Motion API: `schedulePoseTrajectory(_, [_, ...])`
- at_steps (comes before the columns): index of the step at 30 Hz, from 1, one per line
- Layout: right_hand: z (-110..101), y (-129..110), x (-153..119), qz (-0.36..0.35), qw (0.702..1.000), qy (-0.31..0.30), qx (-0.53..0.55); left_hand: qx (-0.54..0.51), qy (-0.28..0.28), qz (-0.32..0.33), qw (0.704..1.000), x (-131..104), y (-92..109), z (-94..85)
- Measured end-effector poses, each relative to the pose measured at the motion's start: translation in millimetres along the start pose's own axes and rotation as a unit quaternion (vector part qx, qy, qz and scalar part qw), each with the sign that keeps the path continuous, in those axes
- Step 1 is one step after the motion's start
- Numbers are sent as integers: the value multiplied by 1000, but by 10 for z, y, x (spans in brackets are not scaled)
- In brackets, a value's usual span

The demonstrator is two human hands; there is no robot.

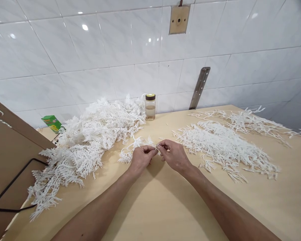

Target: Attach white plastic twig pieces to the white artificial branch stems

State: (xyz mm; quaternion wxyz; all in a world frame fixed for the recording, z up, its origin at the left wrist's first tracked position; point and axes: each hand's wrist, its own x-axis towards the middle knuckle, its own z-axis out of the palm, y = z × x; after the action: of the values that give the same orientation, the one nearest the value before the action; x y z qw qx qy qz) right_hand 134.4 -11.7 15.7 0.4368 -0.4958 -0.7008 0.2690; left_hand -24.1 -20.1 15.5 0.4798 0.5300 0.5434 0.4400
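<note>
My left hand [142, 157] is closed in a pinch on a white branched sprig [126, 154], whose curled part lies behind and left of it. Its fingertips nearly meet those of my right hand [174, 154], also pinched; whatever small piece is between those fingers is too small to name. To the left rises a large heap of white feathery sprigs [97, 124]. On the right lies a flatter pile of cut white sprigs [223, 144], and behind it are thin, mostly bare white stems [256, 122].
A jar with a dark lid [150, 108] stands by the tiled wall [85, 83]. At left are a green box [51, 123], a cardboard box [12, 154] and a black wire frame [8, 190]. A metal strip [200, 87] leans on the wall behind the wooden table [155, 207].
</note>
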Motion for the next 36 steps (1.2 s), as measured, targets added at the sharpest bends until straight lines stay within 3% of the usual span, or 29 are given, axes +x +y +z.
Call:
schedulePoseTrajectory(7, [9,0,9,94,993,-15,76,-73,38,-13,997,1,5,30])
schedulePoseTrajectory(12, [-12,-49,7,124,986,-26,105,-132,8,-29,991,-27,44,32])
schedulePoseTrajectory(16, [-21,-46,-9,76,994,-27,72,-115,-13,-26,993,-40,83,-2])
schedulePoseTrajectory(21, [-17,-25,-18,11,999,-24,20,-92,7,-13,996,-12,80,-35])
schedulePoseTrajectory(30, [48,-25,-40,-41,998,22,-40,-124,58,5,991,-8,1,33])
schedulePoseTrajectory(36, [56,-5,-52,-78,994,34,-63,-119,1,-23,993,-43,14,25])
